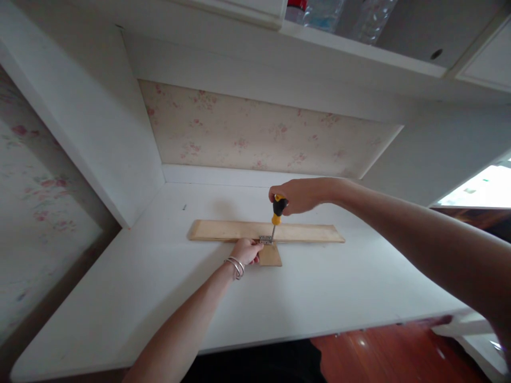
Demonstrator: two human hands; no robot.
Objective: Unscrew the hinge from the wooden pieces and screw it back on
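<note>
Screwdriver (277, 213) stands nearly upright in the right hand (299, 194), fist closed round its handle, tip down on a small metal hinge (265, 240) joining the long wooden board (266, 231) and small block (270, 255). Left hand (246, 250) pinches the hinge just beside the tip.

No legible text or labels anywhere (bottles too blurred)

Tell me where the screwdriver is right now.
In the head view, just right of centre, the screwdriver stands upright in the right hand, tip on the small metal hinge beside the left hand.
</note>
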